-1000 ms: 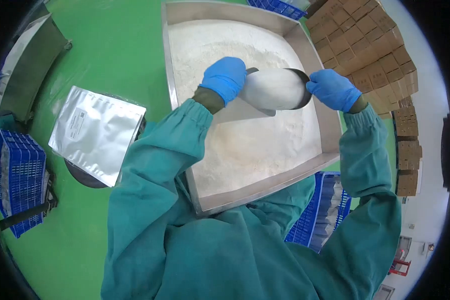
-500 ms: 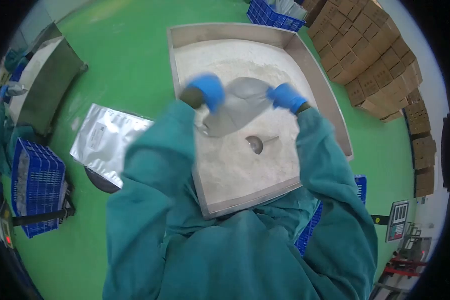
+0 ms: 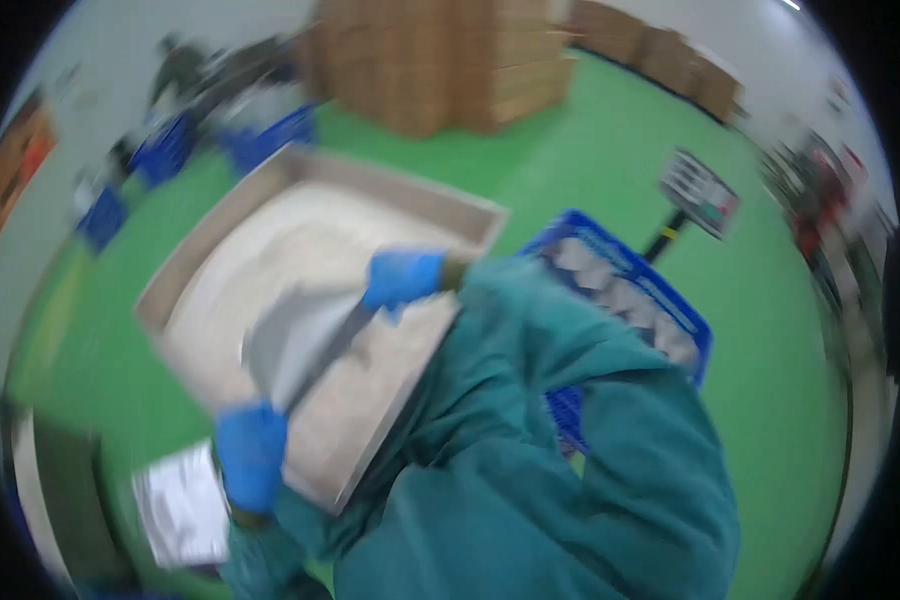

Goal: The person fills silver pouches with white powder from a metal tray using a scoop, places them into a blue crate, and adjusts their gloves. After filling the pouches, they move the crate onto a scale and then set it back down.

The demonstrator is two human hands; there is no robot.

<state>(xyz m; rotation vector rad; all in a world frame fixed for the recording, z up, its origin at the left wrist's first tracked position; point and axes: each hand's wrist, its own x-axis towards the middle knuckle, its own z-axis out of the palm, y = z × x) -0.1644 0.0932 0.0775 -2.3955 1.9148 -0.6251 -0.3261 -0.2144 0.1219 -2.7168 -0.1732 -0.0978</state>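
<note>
The silver pouch (image 3: 295,340) stretches between both gloved hands over the powder tray (image 3: 475,215) — right hand (image 3: 402,277) gripping its end by the tray's right edge, left hand (image 3: 252,455) closed on the end at the near corner. Half a second ago the pouch sat mid-tray; the view has since swung right and blurred — a blue crate (image 3: 625,290) now shows beside the tray.

L hand (image 3: 252,455), blue-gloved, sits at the near edge of the tray (image 3: 475,215), fingers curled shut on low end of silver pouch (image 3: 292,340). R hand (image 3: 402,278), also gloved, is over tray's right side, gripping pouch's upper end. Both arms in teal sleeves: L forearm comes up from below tray, R arm bent beside it. Blur hides finger detail.
</note>
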